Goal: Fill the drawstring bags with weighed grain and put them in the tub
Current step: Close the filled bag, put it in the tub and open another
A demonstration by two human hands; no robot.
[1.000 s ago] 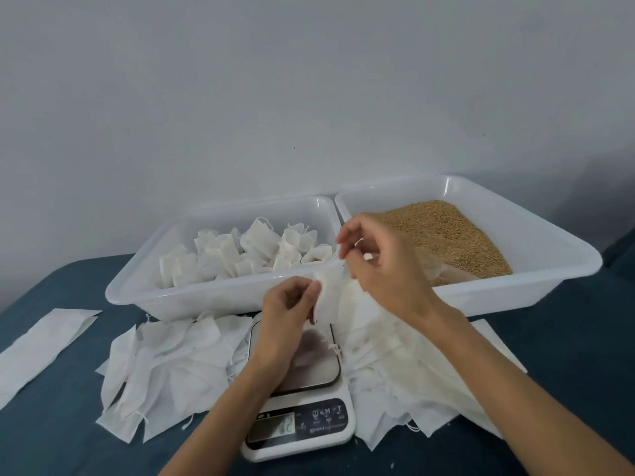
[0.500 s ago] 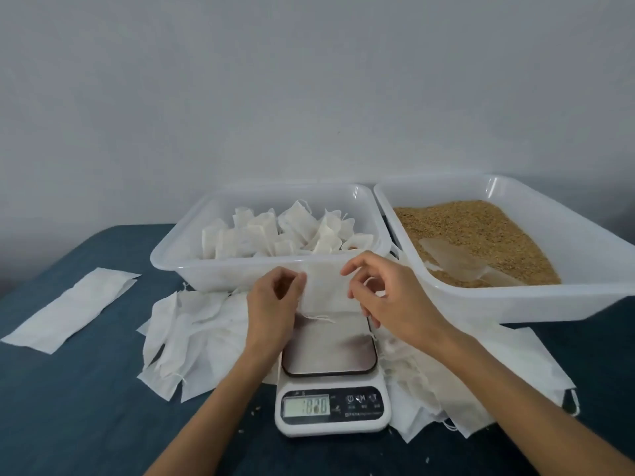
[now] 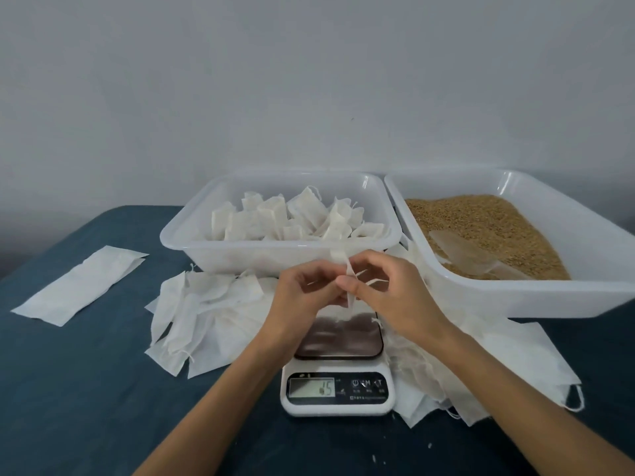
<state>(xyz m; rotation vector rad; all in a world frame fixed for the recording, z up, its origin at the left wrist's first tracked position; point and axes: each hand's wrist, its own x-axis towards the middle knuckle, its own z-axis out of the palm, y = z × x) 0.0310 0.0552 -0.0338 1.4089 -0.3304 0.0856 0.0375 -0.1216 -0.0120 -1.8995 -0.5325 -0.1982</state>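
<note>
Both hands meet above the steel platform of the kitchen scale [image 3: 337, 372], which stands at the near middle of the blue-covered table [image 3: 68, 389]. The left hand [image 3: 302, 297] and the right hand [image 3: 395, 297] each pinch the same empty white drawstring bag [image 3: 347, 283], fingers curled on its upper edge, so it hangs between them over the platform; whether it touches the platform I cannot tell. Toward the far edge of the table sit two white plastic tubs side by side: the left tub [image 3: 268, 255] holds filled bags [image 3: 295, 218], the right tub [image 3: 549, 297] holds brown grain [image 3: 481, 228] with a clear scoop [image 3: 464, 249] lying in it. Loose empty bags [image 3: 206, 314] are heaped on either side of the scale, and a flat white sheet [image 3: 79, 283] lies near the left edge.
</note>
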